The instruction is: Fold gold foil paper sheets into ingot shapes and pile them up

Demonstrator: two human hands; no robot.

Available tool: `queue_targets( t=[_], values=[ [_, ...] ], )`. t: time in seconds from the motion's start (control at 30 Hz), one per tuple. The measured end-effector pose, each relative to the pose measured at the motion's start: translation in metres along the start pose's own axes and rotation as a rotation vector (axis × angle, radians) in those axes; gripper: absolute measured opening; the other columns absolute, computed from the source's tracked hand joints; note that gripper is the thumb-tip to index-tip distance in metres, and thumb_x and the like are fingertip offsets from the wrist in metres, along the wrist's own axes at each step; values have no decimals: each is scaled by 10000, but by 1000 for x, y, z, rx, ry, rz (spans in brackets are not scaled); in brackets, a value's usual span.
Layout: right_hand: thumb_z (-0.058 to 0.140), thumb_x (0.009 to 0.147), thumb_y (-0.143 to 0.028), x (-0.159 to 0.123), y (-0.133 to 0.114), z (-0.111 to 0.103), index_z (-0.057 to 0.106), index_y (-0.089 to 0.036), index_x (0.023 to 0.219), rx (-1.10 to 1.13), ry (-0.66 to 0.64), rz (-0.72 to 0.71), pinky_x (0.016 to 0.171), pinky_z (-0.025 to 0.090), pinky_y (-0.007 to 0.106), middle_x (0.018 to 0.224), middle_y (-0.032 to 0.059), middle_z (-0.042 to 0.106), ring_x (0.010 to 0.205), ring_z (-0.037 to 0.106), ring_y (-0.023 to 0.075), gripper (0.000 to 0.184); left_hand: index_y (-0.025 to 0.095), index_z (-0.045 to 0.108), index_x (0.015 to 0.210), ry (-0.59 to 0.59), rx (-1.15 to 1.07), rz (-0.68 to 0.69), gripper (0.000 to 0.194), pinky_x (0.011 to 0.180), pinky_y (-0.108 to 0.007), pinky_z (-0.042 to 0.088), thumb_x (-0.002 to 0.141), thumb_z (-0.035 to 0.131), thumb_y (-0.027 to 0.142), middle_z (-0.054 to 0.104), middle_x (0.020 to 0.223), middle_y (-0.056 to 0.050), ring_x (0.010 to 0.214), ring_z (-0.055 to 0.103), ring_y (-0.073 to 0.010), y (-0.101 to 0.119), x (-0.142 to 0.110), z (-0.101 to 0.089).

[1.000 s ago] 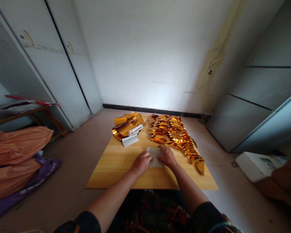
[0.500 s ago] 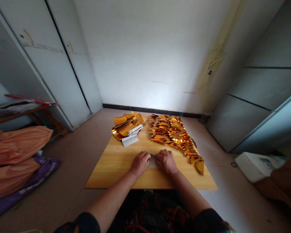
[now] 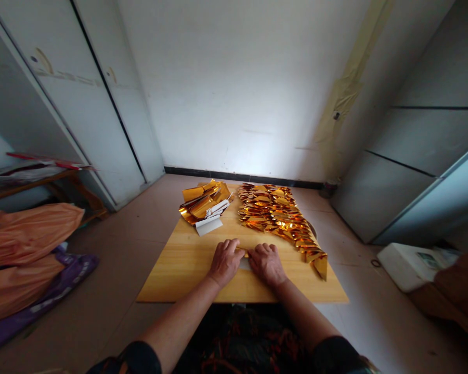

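Note:
My left hand [image 3: 225, 261] and my right hand [image 3: 266, 263] lie side by side on a low wooden board [image 3: 179, 270], fingers curled down onto a small sheet of paper [image 3: 245, 259]. Only a sliver of the sheet shows between them, white with a gold edge. Both hands press on it. Behind my right hand, a long heap of folded gold foil pieces [image 3: 281, 218] runs from the far edge to the right side. A stack of flat gold sheets [image 3: 203, 203] with white backs lies at the far left.
The board rests on a tiled floor [image 3: 128, 244]. Orange and purple bags [image 3: 27, 254] lie at the left. White cabinet doors [image 3: 81, 104] stand at the left, grey panels at the right. A white box [image 3: 409, 266] sits on the floor at the right.
The white sheet lay flat and mostly visible a second ago. My hands have closed over it and drawn together, and now it is nearly hidden, with a gold edge showing.

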State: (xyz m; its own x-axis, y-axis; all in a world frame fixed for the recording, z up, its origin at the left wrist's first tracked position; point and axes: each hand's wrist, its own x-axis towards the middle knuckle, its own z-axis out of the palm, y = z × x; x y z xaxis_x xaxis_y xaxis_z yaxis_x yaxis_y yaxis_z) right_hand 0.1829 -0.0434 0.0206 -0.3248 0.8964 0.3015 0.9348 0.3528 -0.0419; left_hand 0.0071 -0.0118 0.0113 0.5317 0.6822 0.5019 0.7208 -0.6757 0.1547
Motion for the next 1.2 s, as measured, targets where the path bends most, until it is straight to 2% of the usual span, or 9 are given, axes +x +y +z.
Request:
queue_targets(
  t=[0.13,0.33,0.7,0.87,1.03,1.2],
  values=[
    [452,920,-334,0,2,3,648,-233,900,-10,11,-11,775,248,330,860,56,585,866,461,191,222,213,676,802,-5,5,19,166,815,-386,381,847,521,174,579,1075,-85,974,468,-235,0,0,1],
    [444,924,-348,-5,6,4,639,-237,889,4,12,-22,785,253,321,860,47,582,853,458,181,226,195,648,766,-74,1,47,182,757,-354,365,859,495,162,606,799,-61,836,502,-201,-1,1,3],
    [446,929,-310,-31,20,-11,615,-266,1099,136,-41,-87,841,296,312,1049,47,614,963,471,185,244,178,626,776,-117,32,28,180,744,-359,354,843,465,134,618,800,-65,806,536,-207,4,0,-2],
    [466,918,-297,-32,20,-10,618,-267,1107,152,-29,-79,850,311,314,1073,44,622,968,480,184,244,179,626,816,-110,6,19,173,759,-366,354,833,463,122,634,864,-77,842,547,-212,4,0,-5],
    [478,905,-284,-31,22,-10,631,-259,1099,201,-33,-70,863,320,335,1089,51,626,976,487,199,248,197,630,979,-135,-1,32,223,831,-386,356,811,500,129,634,1042,-88,938,548,-220,2,-6,-9],
    [589,833,-404,-32,32,-12,615,-273,1154,283,-81,-97,882,331,376,1158,60,603,1010,491,225,347,314,586,1152,-184,27,81,320,949,-466,307,835,546,280,548,1259,-72,1082,507,-243,-1,-16,-15]
  ],
)
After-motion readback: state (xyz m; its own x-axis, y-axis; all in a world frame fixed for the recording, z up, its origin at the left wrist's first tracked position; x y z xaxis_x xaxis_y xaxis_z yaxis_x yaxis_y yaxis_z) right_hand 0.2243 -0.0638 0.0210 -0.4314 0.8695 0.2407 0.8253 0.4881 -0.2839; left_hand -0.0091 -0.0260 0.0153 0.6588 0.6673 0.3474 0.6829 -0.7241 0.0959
